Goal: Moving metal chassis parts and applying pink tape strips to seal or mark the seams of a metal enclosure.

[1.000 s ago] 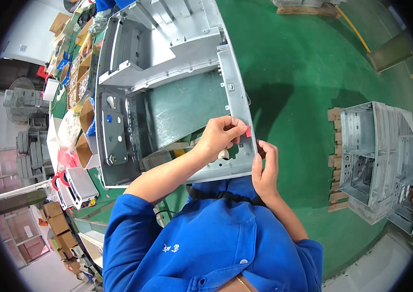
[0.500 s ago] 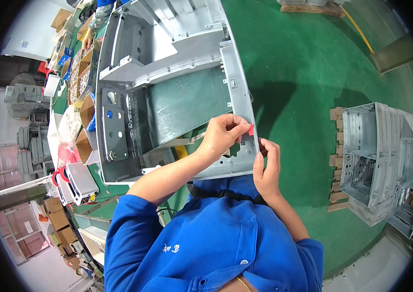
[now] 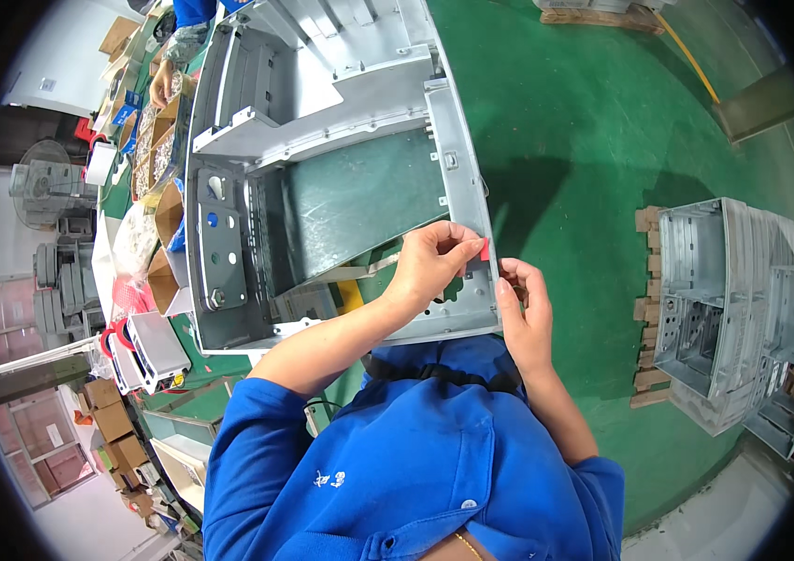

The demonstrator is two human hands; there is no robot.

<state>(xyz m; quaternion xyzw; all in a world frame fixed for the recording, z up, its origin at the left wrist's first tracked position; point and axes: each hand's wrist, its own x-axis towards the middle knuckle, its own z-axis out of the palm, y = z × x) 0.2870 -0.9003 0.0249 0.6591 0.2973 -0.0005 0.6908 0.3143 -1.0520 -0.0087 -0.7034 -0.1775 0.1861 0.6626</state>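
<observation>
In front of me a grey sheet-metal cabinet frame [image 3: 457,126] lies with its open side up. My left hand [image 3: 423,271] reaches over its near right corner, thumb and forefinger pinched on a small red piece [image 3: 485,250] at the inner face of the right-hand wall. Whether the piece is a tab or a strip of tape cannot be made out. Just outside that wall is my right hand [image 3: 528,313], its fingers bent and thumb close to the fingertips. Anything small between those fingers is hidden. A perforated metal plate [image 3: 220,238] sits inside the frame's left side.
Cardboard bins of small parts [image 3: 161,150] line the bench on the left, where a co-worker's hand [image 3: 162,86] reaches in. A white box-shaped device [image 3: 156,351] stands nearer. More metal cabinets [image 3: 733,290] are stacked on a wooden pallet [image 3: 647,309] at right on the green floor.
My right hand has shifted slightly right, away from the cabinet wall. My left hand stays pinched at the red piece. The co-worker's hand has moved a little over the bins.
</observation>
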